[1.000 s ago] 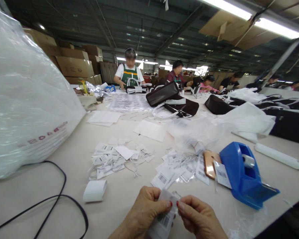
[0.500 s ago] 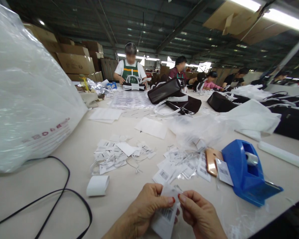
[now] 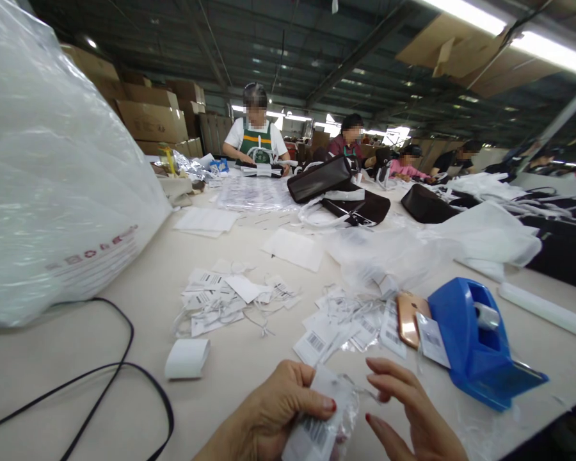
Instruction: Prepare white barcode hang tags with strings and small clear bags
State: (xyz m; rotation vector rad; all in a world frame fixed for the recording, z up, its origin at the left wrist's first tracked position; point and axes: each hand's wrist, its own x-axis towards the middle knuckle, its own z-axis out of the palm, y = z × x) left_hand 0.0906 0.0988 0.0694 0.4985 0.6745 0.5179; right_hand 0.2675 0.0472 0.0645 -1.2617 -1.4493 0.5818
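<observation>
My left hand (image 3: 281,406) pinches a white barcode tag (image 3: 317,422) in a clear plastic sleeve, low in the middle of the view. Thumb on top, it keeps the tag tilted above the table. Just to the right, my right hand (image 3: 408,410) has its thumb and fingers spread with nothing between them, near the tag's thin string. Beyond my hands lies a pile of barcode tags (image 3: 336,320). A second heap of white tags (image 3: 221,294) with strings spreads further left, and a small white paper roll (image 3: 187,358) stands in front of it.
A blue tape dispenser (image 3: 480,346) and a gold phone (image 3: 409,317) sit at right. A large plastic bag (image 3: 67,192) bulges at left, above a black cord (image 3: 125,358). Dark handbags (image 3: 321,179) lie across the table, where a co-worker (image 3: 256,137) in a green apron stands.
My right hand has let go of the tag's upper edge, moved right and spread its fingers. The left hand still holds the tag. The view has shifted slightly.
</observation>
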